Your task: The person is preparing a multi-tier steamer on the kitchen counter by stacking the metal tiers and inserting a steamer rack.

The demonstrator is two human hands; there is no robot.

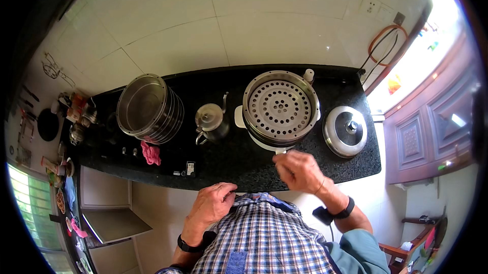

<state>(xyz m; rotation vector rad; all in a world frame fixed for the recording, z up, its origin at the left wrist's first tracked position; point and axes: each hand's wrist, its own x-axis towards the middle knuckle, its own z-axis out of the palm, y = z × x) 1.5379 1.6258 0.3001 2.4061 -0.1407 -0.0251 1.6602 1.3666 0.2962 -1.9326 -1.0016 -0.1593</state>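
My right hand (299,171) is at the front of a round white base (263,143), its curled fingers by a small white front piece (280,151). The fingertips are partly hidden, so a grip cannot be made out. On the base sits a round stainless-steel steamer pot (248,127) with a perforated steel plate (280,102) inside. My left hand (215,201) is at the counter's front edge, close to the checked apron (267,232). Its fingers are curled together, and nothing shows in them. Right of the steamer lies a glass lid with a wide steel rim (331,145) and a knob.
A steel kettle (209,118) with a thin spout stands left of the steamer. Further left are a tilted stack of steel steamer tiers (143,102) and a pink cloth (151,153). Behind the steamer stands a white-capped container (309,75). Cables (381,49) hang at the right wall.
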